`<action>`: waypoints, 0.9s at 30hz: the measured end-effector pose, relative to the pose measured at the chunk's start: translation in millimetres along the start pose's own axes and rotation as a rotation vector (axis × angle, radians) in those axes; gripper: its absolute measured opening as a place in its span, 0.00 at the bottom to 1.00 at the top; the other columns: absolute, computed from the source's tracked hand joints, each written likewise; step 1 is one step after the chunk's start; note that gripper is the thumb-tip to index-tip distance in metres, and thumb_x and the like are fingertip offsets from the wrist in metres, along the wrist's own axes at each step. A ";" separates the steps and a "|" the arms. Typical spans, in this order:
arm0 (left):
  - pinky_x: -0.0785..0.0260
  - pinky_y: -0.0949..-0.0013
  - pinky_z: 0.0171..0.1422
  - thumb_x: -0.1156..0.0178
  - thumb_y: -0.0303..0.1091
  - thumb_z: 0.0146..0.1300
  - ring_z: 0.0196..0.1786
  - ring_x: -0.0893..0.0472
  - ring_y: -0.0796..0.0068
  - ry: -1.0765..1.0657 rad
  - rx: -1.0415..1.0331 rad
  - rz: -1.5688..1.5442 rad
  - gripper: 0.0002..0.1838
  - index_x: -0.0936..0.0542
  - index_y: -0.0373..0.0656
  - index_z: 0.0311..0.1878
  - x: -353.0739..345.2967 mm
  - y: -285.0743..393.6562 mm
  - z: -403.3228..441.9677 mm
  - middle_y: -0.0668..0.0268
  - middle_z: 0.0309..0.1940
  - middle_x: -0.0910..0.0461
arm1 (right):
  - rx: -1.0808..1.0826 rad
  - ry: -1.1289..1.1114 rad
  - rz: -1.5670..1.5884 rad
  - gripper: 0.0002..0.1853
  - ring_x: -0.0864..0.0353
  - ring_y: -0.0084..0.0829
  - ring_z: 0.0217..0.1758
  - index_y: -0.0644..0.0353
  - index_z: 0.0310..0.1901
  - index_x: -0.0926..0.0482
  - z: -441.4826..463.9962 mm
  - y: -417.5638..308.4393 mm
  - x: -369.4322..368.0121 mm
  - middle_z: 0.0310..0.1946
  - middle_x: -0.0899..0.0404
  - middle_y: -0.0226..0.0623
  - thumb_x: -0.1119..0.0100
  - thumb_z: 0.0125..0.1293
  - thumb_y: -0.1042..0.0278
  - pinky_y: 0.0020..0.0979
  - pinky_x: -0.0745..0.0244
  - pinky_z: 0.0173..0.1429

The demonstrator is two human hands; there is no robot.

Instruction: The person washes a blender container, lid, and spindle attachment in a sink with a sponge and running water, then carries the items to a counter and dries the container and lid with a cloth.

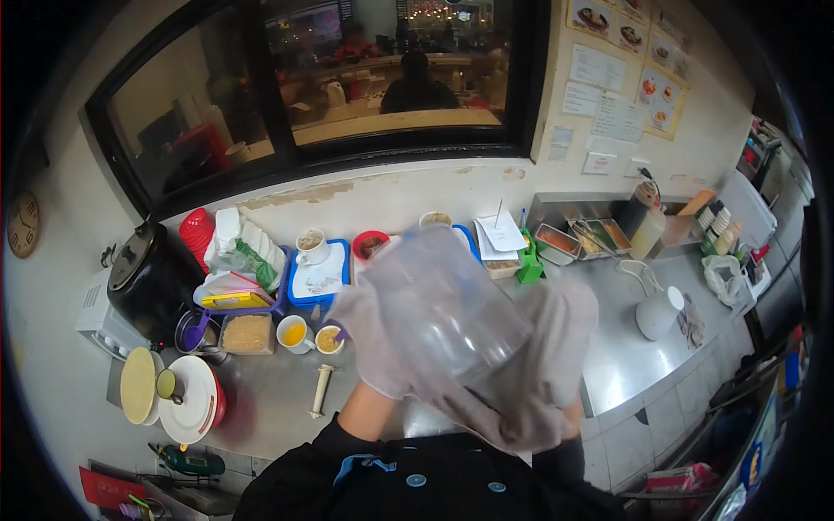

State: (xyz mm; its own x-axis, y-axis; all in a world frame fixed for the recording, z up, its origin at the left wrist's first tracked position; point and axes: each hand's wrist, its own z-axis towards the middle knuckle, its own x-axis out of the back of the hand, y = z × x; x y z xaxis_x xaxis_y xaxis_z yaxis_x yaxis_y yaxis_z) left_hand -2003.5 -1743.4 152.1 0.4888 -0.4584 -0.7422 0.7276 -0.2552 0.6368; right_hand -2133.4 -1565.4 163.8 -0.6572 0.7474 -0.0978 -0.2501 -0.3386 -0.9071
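Observation:
Above the steel counter I hold a clear plastic container (447, 313), blurred by motion, between my two hands. A greyish-beige cloth (560, 339) drapes over both hands and hangs in a loop below the container. My left hand (373, 404) grips the container's left side through the cloth, its fingers covered. On the right, my right hand (571, 417) is wrapped in the cloth beside the container; only the wrist area shows.
A mug of yellow liquid (295, 334), a tub of crumbs (248, 334) and a white rod-shaped tool (322, 391) are left. Behind are blue trays (318, 280). Steel food pans (599, 234) and a white appliance (658, 311) are right. A black pot (148, 273) stands far left.

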 end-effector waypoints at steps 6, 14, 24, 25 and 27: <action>0.33 0.72 0.53 0.46 0.44 0.60 0.49 0.29 0.77 -0.052 0.064 0.090 0.26 0.38 0.42 0.58 -5.9 -29.1 -21.2 0.63 0.47 0.30 | 0.180 0.099 -0.531 0.20 0.35 0.39 0.58 0.63 0.53 0.31 -20.2 39.7 -58.0 0.53 0.32 0.43 0.50 0.61 0.61 0.41 0.42 0.61; 0.33 0.72 0.52 0.46 0.45 0.60 0.49 0.28 0.77 -0.081 0.044 0.165 0.26 0.38 0.42 0.57 -0.6 -5.5 -8.1 0.63 0.47 0.30 | 0.208 -0.285 -0.693 0.10 0.30 0.46 0.44 0.60 0.38 0.25 -29.6 27.6 -67.4 0.39 0.28 0.46 0.47 0.54 0.70 0.43 0.37 0.49; 0.33 0.73 0.51 0.47 0.46 0.61 0.48 0.28 0.77 -0.113 -0.022 0.287 0.26 0.37 0.42 0.57 -11.5 -8.6 -11.1 0.64 0.46 0.29 | 0.331 -0.319 -1.147 0.18 0.26 0.39 0.41 0.58 0.45 0.24 5.6 -63.7 -46.0 0.39 0.24 0.39 0.43 0.49 0.73 0.36 0.36 0.50; 0.33 0.73 0.51 0.47 0.46 0.61 0.48 0.28 0.77 -0.105 -0.030 0.300 0.26 0.37 0.42 0.57 -12.6 -8.6 -13.6 0.64 0.46 0.29 | 0.573 -0.364 -1.054 0.21 0.27 0.39 0.43 0.58 0.48 0.26 5.1 -61.2 -48.4 0.39 0.25 0.38 0.43 0.48 0.72 0.38 0.36 0.50; 0.33 0.73 0.51 0.47 0.46 0.61 0.48 0.28 0.77 -0.078 -0.039 0.334 0.26 0.37 0.42 0.57 -18.6 -9.5 -20.4 0.64 0.46 0.29 | 0.618 -0.481 -0.909 0.22 0.28 0.40 0.44 0.58 0.49 0.27 7.1 -47.9 -57.6 0.41 0.26 0.39 0.42 0.48 0.71 0.38 0.36 0.51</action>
State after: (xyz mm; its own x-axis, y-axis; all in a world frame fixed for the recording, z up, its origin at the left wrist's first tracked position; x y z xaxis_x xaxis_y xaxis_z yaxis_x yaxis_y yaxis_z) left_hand -2009.7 -1715.0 155.6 0.6657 -0.5752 -0.4753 0.5523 -0.0485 0.8322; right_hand -2088.5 -1596.3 215.8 -0.2285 0.6097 0.7590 -0.9728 -0.1132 -0.2020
